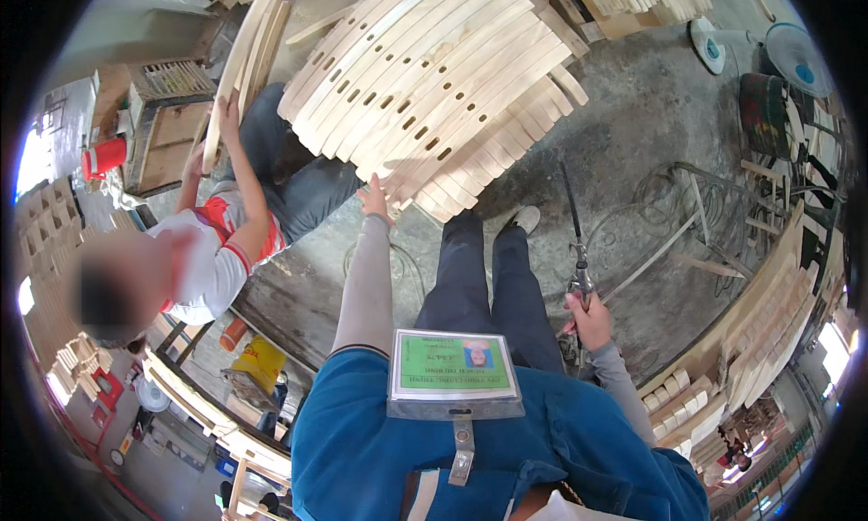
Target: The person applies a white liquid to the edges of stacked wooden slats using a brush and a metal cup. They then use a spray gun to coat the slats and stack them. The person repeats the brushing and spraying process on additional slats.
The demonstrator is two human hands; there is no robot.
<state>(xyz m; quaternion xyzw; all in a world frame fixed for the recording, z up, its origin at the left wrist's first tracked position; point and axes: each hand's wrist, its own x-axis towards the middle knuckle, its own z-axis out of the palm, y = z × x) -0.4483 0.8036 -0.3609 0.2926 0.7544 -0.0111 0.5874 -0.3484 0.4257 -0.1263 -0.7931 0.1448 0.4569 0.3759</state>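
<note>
Long pale wooden slats (425,78), several with oval slots, lie side by side in a wide stack ahead of me. My left hand (375,200) is at the stack's near left corner, its fingers apart and touching or nearly touching a slat end. Low on the right, my right hand (590,320) is closed around the metal body of an air blow gun (581,272). The gun's long, thin black nozzle points away from me over the floor. Part of its handle is hidden by my fingers.
To my left, a seated person (212,259) holds a curved wooden piece (237,74) with both hands. Hoses and a metal frame (701,205) lie on the concrete floor at right. More wood is stacked at far right (768,340). A red container (105,159) stands far left.
</note>
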